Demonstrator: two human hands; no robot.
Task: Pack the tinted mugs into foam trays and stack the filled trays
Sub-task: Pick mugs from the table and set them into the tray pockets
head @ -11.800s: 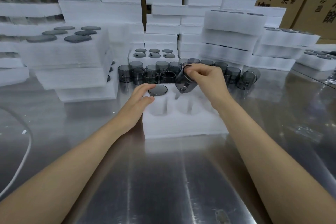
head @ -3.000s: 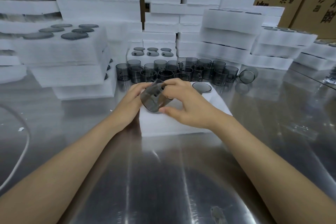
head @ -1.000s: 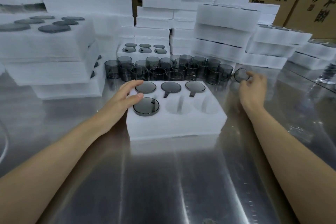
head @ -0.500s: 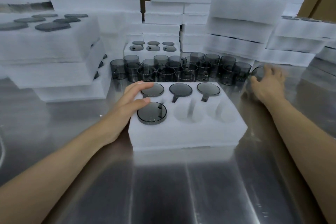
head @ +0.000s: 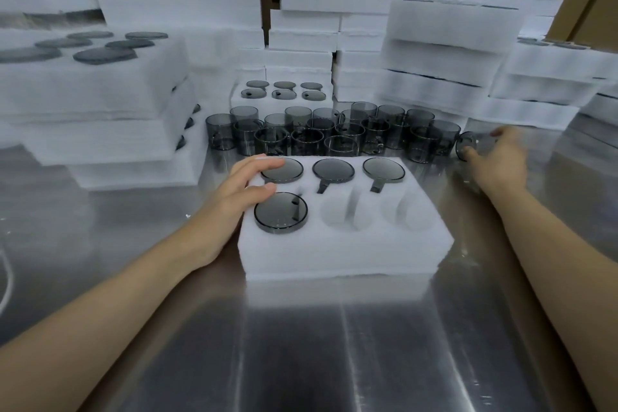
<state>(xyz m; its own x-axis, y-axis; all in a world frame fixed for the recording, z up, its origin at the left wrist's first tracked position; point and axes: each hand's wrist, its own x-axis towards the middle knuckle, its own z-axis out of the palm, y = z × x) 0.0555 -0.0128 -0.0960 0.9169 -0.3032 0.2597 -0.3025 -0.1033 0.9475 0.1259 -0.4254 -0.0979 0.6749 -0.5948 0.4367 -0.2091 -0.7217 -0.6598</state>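
Still, the foam tray [head: 341,251] holds four mugs [head: 280,216], as a second ago. Far right on the table [head: 334,344], the right hand [head: 500,160] now curls its grip round the tipped mug [head: 466,142]; the left hand [head: 240,191] lies flat and relaxed on the tray's left side.

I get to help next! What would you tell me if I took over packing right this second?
Left hand: open, resting flat on the white foam tray.
Right hand: at a tinted grey see-through mug lying on its side; grip blurred.
Done: four of six pockets filled.
Left: two front pockets empty, then stack the tray. Loose mugs wait behind it.
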